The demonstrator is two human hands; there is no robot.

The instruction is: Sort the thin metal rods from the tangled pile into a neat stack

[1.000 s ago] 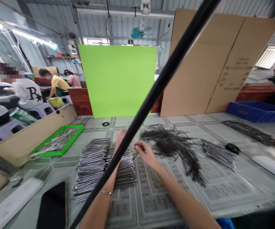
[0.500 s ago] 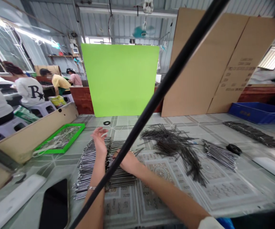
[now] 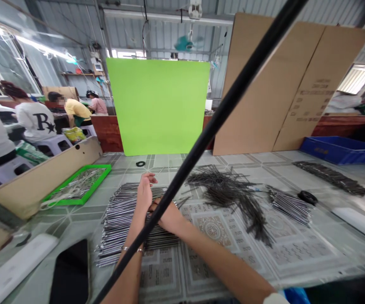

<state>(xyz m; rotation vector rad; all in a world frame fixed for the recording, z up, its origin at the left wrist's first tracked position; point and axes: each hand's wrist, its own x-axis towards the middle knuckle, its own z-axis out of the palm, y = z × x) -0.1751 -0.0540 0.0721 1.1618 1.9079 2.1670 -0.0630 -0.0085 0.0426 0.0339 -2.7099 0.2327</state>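
Thin metal rods [image 3: 115, 223] lie side by side in a long row on the table. Over the row is my left hand [image 3: 146, 188], its fingers loosely bent and apart, nothing seen in them. Close beside it, my right hand [image 3: 169, 216] reaches down to the rods with curled fingers; a black diagonal bar [image 3: 198, 145] crosses in front and hides part of it. What those fingers hold, if anything, cannot be made out. To the right lies a loose heap of dark thin strips [image 3: 223, 190].
A green tray [image 3: 85, 198] of pale small parts is at left, a phone [image 3: 70, 272] at front left. Farther right are another bundle of rods [image 3: 288, 204], a black tape roll [image 3: 307, 197] and a blue bin [image 3: 340, 152]. Green and cardboard panels stand behind; co-workers sit at left.
My left hand has moved right, closer to my right hand, and its fingers have bent inward from a wider spread. My right hand stays at nearly the same place over the rods.
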